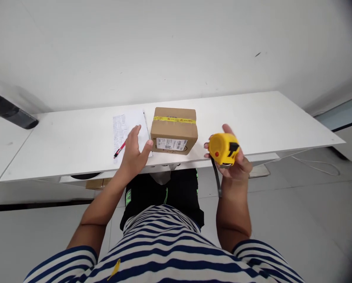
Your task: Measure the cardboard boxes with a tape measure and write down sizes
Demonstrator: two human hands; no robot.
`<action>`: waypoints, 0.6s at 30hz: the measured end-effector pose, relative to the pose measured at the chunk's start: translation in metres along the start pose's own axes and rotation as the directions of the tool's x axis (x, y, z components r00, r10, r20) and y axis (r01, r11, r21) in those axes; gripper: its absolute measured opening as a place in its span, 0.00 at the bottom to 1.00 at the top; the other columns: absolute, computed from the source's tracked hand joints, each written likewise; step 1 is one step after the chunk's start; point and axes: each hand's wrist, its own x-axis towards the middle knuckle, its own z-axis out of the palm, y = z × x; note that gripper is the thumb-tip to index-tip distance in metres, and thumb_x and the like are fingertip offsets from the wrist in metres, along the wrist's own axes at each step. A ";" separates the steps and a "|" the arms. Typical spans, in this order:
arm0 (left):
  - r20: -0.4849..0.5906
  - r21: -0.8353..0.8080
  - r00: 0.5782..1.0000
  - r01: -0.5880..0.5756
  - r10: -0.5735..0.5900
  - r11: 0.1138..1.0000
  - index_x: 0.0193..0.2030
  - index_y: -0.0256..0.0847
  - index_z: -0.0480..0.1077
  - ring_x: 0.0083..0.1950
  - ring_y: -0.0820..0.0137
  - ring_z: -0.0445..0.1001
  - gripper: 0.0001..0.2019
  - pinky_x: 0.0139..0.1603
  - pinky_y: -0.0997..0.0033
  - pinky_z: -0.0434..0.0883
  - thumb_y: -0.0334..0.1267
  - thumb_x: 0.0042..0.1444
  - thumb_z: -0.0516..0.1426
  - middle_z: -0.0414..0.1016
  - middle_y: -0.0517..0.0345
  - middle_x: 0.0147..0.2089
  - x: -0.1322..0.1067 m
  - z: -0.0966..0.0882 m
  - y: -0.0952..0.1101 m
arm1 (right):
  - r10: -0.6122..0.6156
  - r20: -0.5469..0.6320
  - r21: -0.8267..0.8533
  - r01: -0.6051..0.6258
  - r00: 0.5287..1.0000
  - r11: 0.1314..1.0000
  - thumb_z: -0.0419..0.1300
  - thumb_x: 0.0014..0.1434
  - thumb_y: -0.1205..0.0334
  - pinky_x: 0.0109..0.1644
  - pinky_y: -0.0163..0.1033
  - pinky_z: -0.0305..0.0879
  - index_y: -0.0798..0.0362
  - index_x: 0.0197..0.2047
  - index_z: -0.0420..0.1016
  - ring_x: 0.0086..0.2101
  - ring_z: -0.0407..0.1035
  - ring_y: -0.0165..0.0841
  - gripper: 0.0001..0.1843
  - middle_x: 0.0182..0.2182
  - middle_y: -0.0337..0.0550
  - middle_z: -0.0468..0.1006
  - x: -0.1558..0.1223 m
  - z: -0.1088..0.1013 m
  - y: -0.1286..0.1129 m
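Observation:
A yellow tape measure [222,148] with a black wrist strap lies in my right hand [237,167], held up over the front edge of the white table. Its blade appears to be drawn in. My left hand [134,154] is open, thumb and fingers apart, with nothing in it. Just right of its thumb stands a brown cardboard box [174,128], sealed with yellow tape and bearing a white label on its near side. Under and behind my left hand lies a sheet of paper [134,117] with handwriting. A red pen [120,148] rests on the paper, partly hidden by that hand.
The long white table [246,114] runs along a pale wall. At the far left a dark cylindrical object [12,110] juts in. Below the table I see a lower shelf, brown cardboard [97,184] and a white cable [317,167] on the grey floor.

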 end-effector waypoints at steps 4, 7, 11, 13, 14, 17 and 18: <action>0.149 -0.237 0.978 -0.106 0.144 0.966 0.55 0.42 0.76 0.56 0.60 0.80 0.29 0.60 0.55 0.76 0.64 0.69 0.50 0.82 0.45 0.54 -0.011 -0.006 0.035 | -0.294 -0.082 -0.202 0.273 0.952 0.941 0.60 0.48 0.18 0.43 0.52 0.82 0.30 0.69 0.61 0.49 0.74 0.44 0.50 0.57 0.48 0.71 0.018 0.030 -0.013; 0.477 -0.470 0.864 0.100 0.158 0.877 0.49 0.43 0.77 0.43 0.66 0.80 0.31 0.47 0.62 0.77 0.69 0.67 0.49 0.82 0.50 0.46 -0.011 0.000 0.062 | -0.490 -0.073 -0.401 0.424 0.869 0.812 0.62 0.52 0.22 0.49 0.55 0.80 0.24 0.70 0.51 0.51 0.74 0.45 0.48 0.63 0.47 0.66 0.026 0.061 -0.015; 0.524 -0.550 0.838 0.197 0.152 0.811 0.37 0.42 0.71 0.37 0.71 0.74 0.32 0.42 0.66 0.74 0.74 0.57 0.56 0.75 0.58 0.34 -0.004 0.011 0.082 | -0.574 0.009 -0.610 0.459 0.819 0.646 0.66 0.53 0.27 0.54 0.60 0.77 0.22 0.71 0.38 0.51 0.74 0.47 0.54 0.60 0.48 0.67 0.022 0.085 -0.014; 0.546 -0.556 0.824 0.218 0.154 0.802 0.35 0.42 0.68 0.36 0.72 0.72 0.31 0.40 0.67 0.73 0.72 0.57 0.58 0.73 0.60 0.33 0.000 0.014 0.084 | -0.582 0.032 -0.665 0.452 0.813 0.595 0.67 0.53 0.27 0.55 0.62 0.77 0.24 0.73 0.36 0.52 0.73 0.49 0.56 0.56 0.50 0.69 0.018 0.086 -0.014; 0.558 -0.555 0.816 0.230 0.153 0.800 0.37 0.42 0.69 0.36 0.72 0.73 0.29 0.40 0.68 0.73 0.70 0.57 0.59 0.74 0.59 0.35 0.002 0.014 0.084 | -0.576 0.039 -0.680 0.444 0.817 0.584 0.67 0.53 0.28 0.56 0.62 0.76 0.26 0.73 0.37 0.53 0.73 0.50 0.56 0.56 0.50 0.68 0.016 0.086 -0.014; 0.555 -0.533 0.822 0.231 0.130 0.814 0.47 0.43 0.71 0.42 0.70 0.76 0.25 0.43 0.67 0.74 0.63 0.59 0.63 0.78 0.55 0.44 0.004 0.014 0.080 | -0.559 0.066 -0.661 0.455 0.827 0.596 0.69 0.53 0.30 0.58 0.64 0.75 0.26 0.73 0.44 0.55 0.72 0.51 0.54 0.55 0.50 0.68 0.013 0.081 -0.014; 0.529 -0.516 0.840 0.205 0.121 0.831 0.51 0.44 0.71 0.46 0.69 0.77 0.24 0.46 0.65 0.75 0.61 0.59 0.64 0.78 0.53 0.49 0.004 0.014 0.079 | -0.572 0.073 -0.641 0.477 0.817 0.601 0.70 0.53 0.31 0.58 0.64 0.74 0.26 0.73 0.47 0.55 0.73 0.51 0.52 0.54 0.49 0.68 0.013 0.080 -0.014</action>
